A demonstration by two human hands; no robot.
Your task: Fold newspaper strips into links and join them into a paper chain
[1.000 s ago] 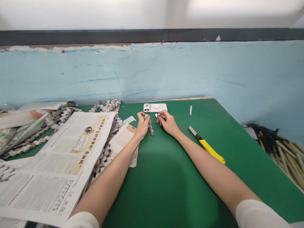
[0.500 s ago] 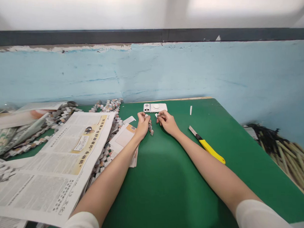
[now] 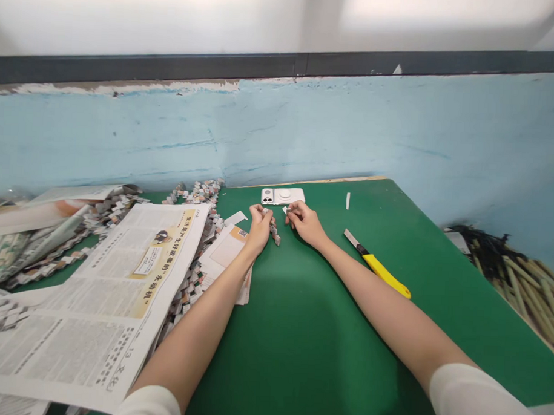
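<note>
My left hand is closed on one end of a short folded-paper chain, whose links hang down in a zigzag on its right side. A small gap away, my right hand pinches a small white folded paper piece between thumb and fingers. Both hands are just above the green table, in front of a white phone lying flat. To the right of my right forearm rests a yellow-handled utility knife, its blade showing. A narrow white paper strip lies farther back.
Printed newspaper sheets cover the left of the green table, over heaps of folded-paper chains. Cut paper pieces lie beside my left forearm. A blue wall borders the back. Bundled stalks are beyond the right edge.
Almost nothing differs. The loose end of the paper chain in my left hand has shifted very slightly; my right hand stays where it was.
</note>
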